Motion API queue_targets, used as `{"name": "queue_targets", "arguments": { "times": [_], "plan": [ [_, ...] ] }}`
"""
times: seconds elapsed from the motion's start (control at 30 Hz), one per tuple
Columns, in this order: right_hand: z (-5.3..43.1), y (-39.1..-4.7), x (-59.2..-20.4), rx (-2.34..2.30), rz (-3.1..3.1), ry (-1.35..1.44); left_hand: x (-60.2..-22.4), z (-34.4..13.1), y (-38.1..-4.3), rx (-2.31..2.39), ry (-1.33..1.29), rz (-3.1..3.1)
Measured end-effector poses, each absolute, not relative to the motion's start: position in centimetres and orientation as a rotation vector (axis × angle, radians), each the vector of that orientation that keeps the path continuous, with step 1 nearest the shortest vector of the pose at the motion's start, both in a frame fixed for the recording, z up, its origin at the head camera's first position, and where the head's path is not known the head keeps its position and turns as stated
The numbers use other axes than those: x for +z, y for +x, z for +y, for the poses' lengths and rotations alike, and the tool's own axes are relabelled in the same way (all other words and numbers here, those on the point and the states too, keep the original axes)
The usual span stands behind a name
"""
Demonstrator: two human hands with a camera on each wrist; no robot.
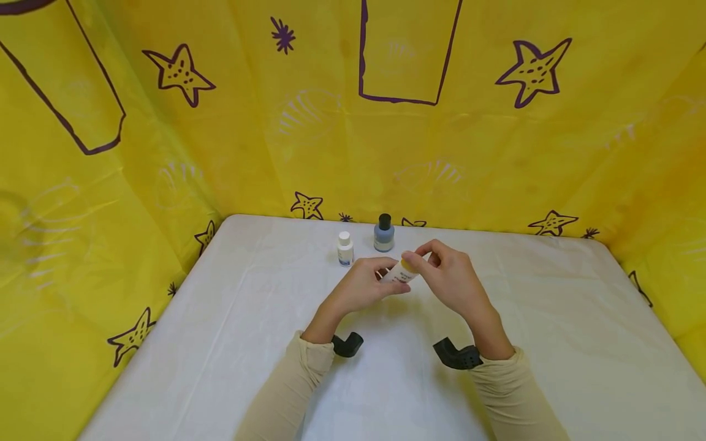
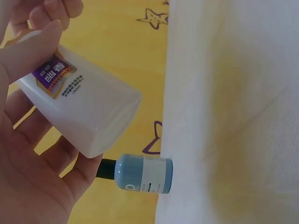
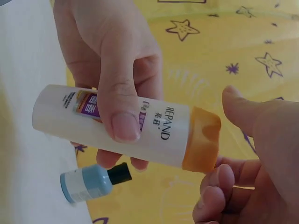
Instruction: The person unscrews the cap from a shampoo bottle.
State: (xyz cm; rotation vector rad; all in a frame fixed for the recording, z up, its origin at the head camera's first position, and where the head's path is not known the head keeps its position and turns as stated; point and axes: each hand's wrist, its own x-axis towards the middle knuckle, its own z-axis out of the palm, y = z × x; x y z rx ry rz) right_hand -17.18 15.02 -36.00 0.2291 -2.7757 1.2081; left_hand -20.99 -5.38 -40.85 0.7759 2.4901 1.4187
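My left hand [image 1: 366,283] grips a white plastic bottle [image 3: 159,133] with an orange cap [image 3: 202,140] and a purple label, holding it tilted above the table. In the right wrist view, its thumb lies across the label and its fingers go round behind. My right hand [image 1: 449,278] is at the cap end. Its thumb stands off from the cap and its bent fingers are right at the cap's edge. The cap sits on the bottle. Behind the hands stand a blue bottle [image 1: 384,237] with a black cap and a small white bottle [image 1: 345,250] with a white cap.
A white cloth covers the table [image 1: 248,306]. Yellow curtains [image 1: 331,122] with starfish drawings hang along its back and both sides. A black curved mount [image 1: 347,345] is worn on the left wrist and a similar black mount [image 1: 458,355] on the right.
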Motion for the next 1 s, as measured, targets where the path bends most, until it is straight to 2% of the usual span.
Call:
{"name": "queue_targets", "arguments": {
  "times": [0.2, 0.63, 1.0],
  "plan": [
    [14.89, -17.14, -36.09, 1.185, -2.735, 0.309, -40.8, -5.34, -20.86, 1.416, 0.772, 2.495],
    [15.04, -16.89, -35.63, 1.225, -2.635, 0.683, -40.84, -5.74, -21.1, 1.441, 0.708, 2.468],
    [15.17, -17.17, -35.92, 1.269, -2.63, 0.571, -40.75, -5.68, -21.25, 1.454, 0.773, 2.427]
  ]
}}
